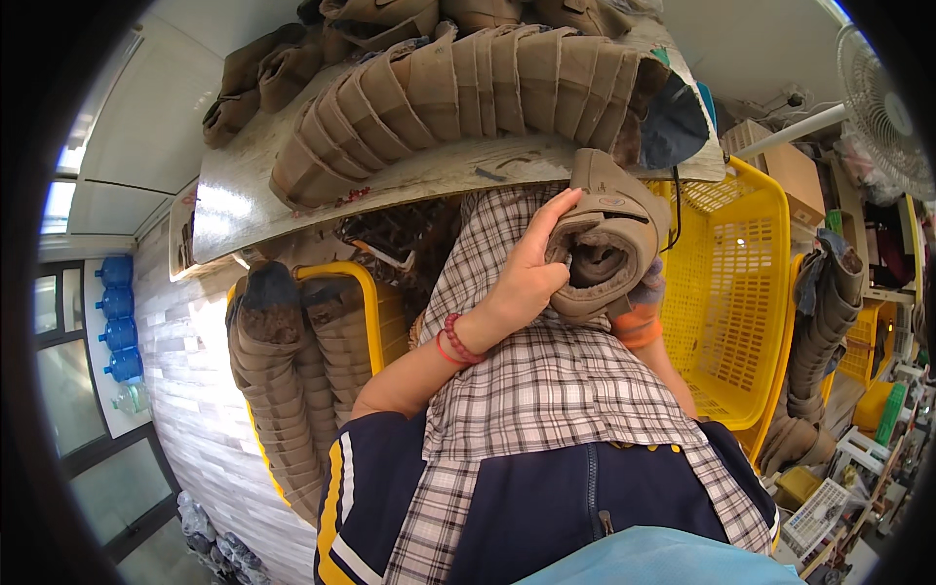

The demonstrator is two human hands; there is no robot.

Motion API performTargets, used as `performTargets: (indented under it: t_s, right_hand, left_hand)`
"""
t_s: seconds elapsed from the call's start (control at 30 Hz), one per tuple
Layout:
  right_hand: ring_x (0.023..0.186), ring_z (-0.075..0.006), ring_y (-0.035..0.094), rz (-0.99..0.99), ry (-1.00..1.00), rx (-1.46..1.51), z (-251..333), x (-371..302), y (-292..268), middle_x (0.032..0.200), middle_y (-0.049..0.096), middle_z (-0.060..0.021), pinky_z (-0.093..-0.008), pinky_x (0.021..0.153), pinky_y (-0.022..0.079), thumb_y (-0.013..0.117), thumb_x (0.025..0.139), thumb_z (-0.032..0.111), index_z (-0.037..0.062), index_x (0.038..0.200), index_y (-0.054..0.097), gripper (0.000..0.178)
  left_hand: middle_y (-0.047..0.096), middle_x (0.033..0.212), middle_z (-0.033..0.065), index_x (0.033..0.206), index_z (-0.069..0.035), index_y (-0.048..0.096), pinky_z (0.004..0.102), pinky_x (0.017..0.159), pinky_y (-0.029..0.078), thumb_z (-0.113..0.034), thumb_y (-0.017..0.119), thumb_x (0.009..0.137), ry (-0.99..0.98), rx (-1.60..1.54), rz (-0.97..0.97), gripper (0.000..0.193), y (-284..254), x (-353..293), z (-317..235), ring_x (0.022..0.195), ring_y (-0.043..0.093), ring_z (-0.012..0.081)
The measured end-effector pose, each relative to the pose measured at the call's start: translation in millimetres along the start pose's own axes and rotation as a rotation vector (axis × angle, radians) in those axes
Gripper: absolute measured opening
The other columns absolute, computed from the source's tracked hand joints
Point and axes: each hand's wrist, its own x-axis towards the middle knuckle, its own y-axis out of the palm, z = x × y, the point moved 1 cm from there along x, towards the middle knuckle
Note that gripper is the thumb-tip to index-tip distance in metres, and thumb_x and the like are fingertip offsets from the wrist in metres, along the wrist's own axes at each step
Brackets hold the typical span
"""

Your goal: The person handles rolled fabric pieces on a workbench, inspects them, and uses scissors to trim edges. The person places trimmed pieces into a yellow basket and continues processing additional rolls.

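Observation:
A brown fleece-lined boot upper (606, 213) is held up over my lap, just at the near edge of the table. Its rolled opening faces me and shows the pile lining inside. My left hand (534, 263) grips its left side, fingers stretched along the outside and thumb by the opening. From the lower right, my right hand (647, 292), in a grey and orange glove, holds the upper from behind; most of its fingers are hidden. On the table (229, 219), a long curved row of nested brown boot uppers (458, 88) lies just beyond my hands.
More brown uppers (283, 78) are heaped at the table's back. A yellow basket (726, 292) stands at my right; another yellow basket (369, 302), filled with stacked uppers (278, 390), is at my left. A white fan (882, 97) is at the far right. Blue water bottles (119, 317) line the left wall.

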Motion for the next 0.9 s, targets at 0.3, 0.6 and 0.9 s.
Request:
performTargets:
  t_s: [0.3,0.6,0.9]
  right_hand:
    - [0.114,-0.0316,0.054,-0.010,0.027,0.115,0,3,9,0.124,0.056,-0.0167,-0.0455,0.101,0.044,0.053,0.087,0.016,-0.0001,0.126,0.050,0.042]
    - [0.117,-0.0316,0.052,-0.076,0.117,-0.395,12,-5,32,0.129,0.052,-0.0163,-0.0408,0.100,0.043,0.064,0.085,0.033,0.0010,0.128,0.049,0.055]
    - [0.116,-0.0272,0.052,0.119,0.130,-1.103,15,-28,-1,0.126,0.056,-0.0110,-0.0374,0.099,0.041,0.067,0.078,0.019,0.0051,0.125,0.053,0.051]
  left_hand:
    - [0.034,0.143,0.0128,0.144,0.000,0.026,0.0298,0.113,0.020,0.013,0.036,0.065,-0.023,-0.291,-0.023,0.081,1,-2,-9,0.136,0.030,0.0204]
    - [0.036,0.145,0.0127,0.134,-0.007,0.048,0.0367,0.110,0.025,-0.019,0.058,0.087,0.209,0.528,0.170,0.049,-13,-4,-16,0.135,0.033,0.0251]
    - [0.038,0.142,0.0133,0.134,-0.004,0.046,0.0413,0.113,0.018,-0.016,0.050,0.082,0.258,0.312,0.520,0.054,-14,17,-23,0.137,0.027,0.0288]
